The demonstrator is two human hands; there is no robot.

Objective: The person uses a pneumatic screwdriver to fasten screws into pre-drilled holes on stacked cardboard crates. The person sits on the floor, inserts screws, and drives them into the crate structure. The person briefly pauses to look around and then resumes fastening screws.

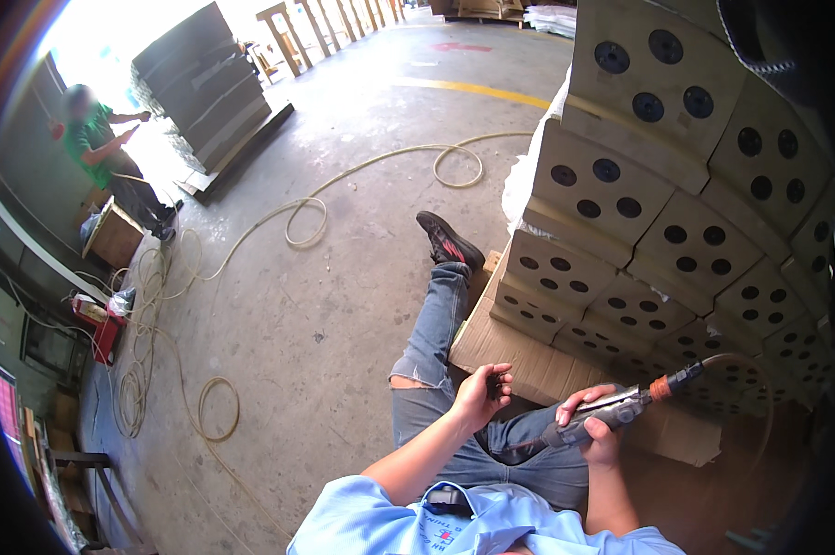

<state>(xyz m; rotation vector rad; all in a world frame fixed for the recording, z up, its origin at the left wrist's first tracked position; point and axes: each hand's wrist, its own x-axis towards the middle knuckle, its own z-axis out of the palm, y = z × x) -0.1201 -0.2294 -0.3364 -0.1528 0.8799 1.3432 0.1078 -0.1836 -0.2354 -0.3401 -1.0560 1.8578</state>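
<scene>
My right hand [601, 448] is wrapped round a grey metal air tool [613, 413], held above my lap. The tool's thin bit points left, toward my thighs, and an orange fitting [659, 388] joins its rear end to a hose [755, 363]. My left hand [480, 396] hovers over my left thigh, apart from the tool. Its fingers are curled in, with something dark at them that is too small to name. Just beyond both hands rises a stack of tan panels [658, 139], many bearing groups of round black discs [648, 107].
A flat cardboard sheet [519, 356] lies under the stack's near edge. Long pale hose [311, 222] loops across the concrete floor [343, 296]. At far left, a person in green [94, 139] stands beside a pallet stack [200, 83]. A red box [103, 328] sits by the left wall.
</scene>
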